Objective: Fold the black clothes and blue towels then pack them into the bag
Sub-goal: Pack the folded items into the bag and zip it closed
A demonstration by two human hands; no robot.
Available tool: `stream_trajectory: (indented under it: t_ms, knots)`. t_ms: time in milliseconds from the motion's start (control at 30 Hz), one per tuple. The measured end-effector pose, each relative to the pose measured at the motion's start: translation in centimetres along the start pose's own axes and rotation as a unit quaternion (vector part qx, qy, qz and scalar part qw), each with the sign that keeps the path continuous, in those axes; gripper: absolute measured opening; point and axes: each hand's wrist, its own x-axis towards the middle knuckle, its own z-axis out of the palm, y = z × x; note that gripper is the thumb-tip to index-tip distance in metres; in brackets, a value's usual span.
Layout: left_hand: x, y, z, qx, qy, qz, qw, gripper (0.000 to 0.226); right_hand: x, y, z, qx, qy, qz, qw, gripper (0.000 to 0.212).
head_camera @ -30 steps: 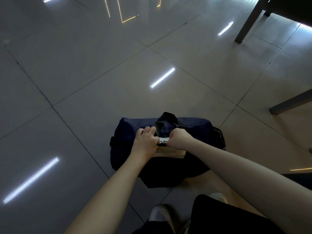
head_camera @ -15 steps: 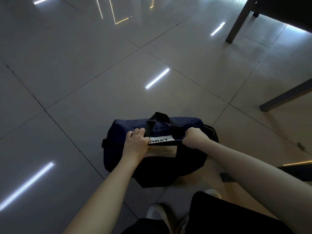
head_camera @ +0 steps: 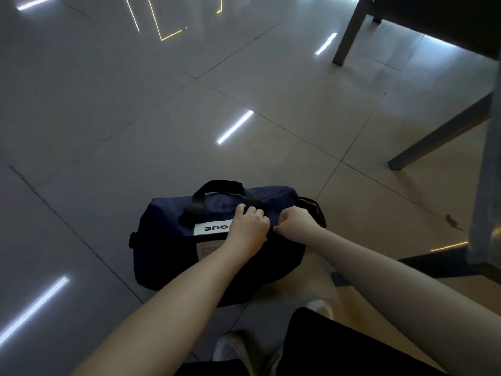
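A navy duffel bag (head_camera: 173,213) with a white label and a black carry handle (head_camera: 217,184) lies on the tiled floor in front of me. My left hand (head_camera: 249,226) grips the fabric on top of the bag, just right of the label. Close beside it, my right hand (head_camera: 295,223) is curled in a fist and pinches something at the bag's top seam near its right end. What it pinches is hidden by the fingers. The bag's top looks closed. No black clothes or blue towels are in sight.
Dark table legs (head_camera: 349,31) and a slanted bar (head_camera: 439,137) stand at the upper right. Grey fabric (head_camera: 485,185) hangs down the right edge. My shoes (head_camera: 235,351) and black-clad knee (head_camera: 339,346) are just below the bag. Glossy floor tiles (head_camera: 108,104) spread to the left and ahead.
My right hand has travelled from the middle of the bag's top to its right end. My left hand followed to the right, uncovering the label and the handle.
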Motion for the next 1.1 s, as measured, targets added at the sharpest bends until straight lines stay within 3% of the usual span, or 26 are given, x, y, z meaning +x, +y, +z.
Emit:
stream_trajectory:
  t_ms: [233, 533, 667, 900, 1100]
  knots:
    - [0.8, -0.3, 0.3, 0.043, -0.009, 0.029, 0.999, 0.022, 0.1, 1.6, 0.5, 0.023, 0.042, 0.03, 0.998, 0.013]
    - [0.7, -1.4, 0.1, 0.044, -0.017, 0.019, 0.999, 0.018, 0.6, 6.1, -2.0, 0.023, 0.082, 0.157, 0.984, 0.012]
    - [0.7, -1.6, 0.2, 0.037, -0.021, 0.018, 0.999, 0.02, 1.1, 5.9, -1.2, 0.002, 0.077, 0.148, 0.986, 0.011]
    - [0.9, -0.8, 0.9, -0.025, 0.003, 0.025, 0.999, 0.029, 2.1, 7.4, -1.5, 0.071, 0.05, 0.133, 0.987, 0.021]
    - [4.3, 1.2, 0.4, -0.084, 0.034, 0.046, 0.995, 0.039, 3.4, 8.2, -1.2, 0.114, 0.134, 0.147, 0.973, 0.027]
